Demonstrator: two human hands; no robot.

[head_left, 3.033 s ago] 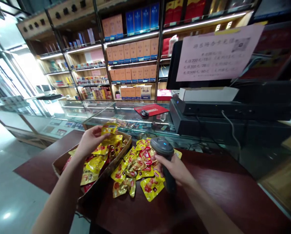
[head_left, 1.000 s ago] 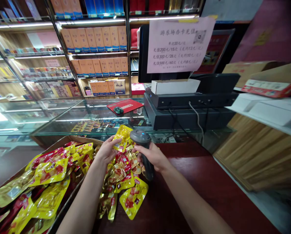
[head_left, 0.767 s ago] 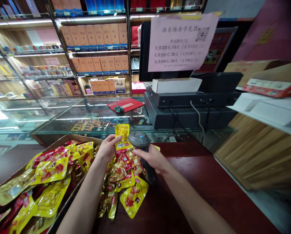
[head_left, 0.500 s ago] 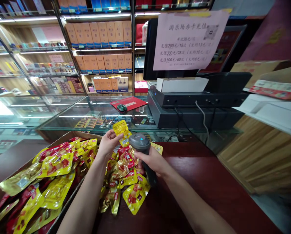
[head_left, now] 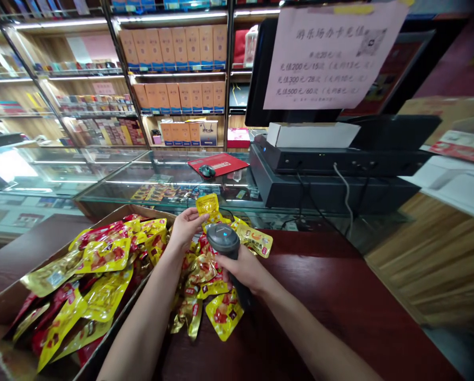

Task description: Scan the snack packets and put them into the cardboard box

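Between the thumb and fingers of my left hand [head_left: 188,226] is a small yellow snack packet [head_left: 207,205], held upright above the pile. My right hand [head_left: 244,267] wraps round the handle of a dark grey barcode scanner [head_left: 223,239], whose head covers the packet's lower part. A small blue light shows on top of the scanner. Beneath both hands lies a heap of yellow, red and gold snack packets [head_left: 200,270] on the dark red table. Left of my left forearm, an open cardboard box [head_left: 2,352] holds many more such packets [head_left: 105,255].
Behind the table stands a glass display counter [head_left: 173,172] with a red mat [head_left: 223,165] and a mouse [head_left: 207,171]. A monitor with a paper sign [head_left: 332,58] rests above black cash equipment [head_left: 340,185] with hanging cables. Shelves of orange boxes [head_left: 177,47] line the back.
The scanner head has shifted slightly down and left, overlapping the packet's lower part. My left hand still holds the packet. The whole view has swung a little to the left.
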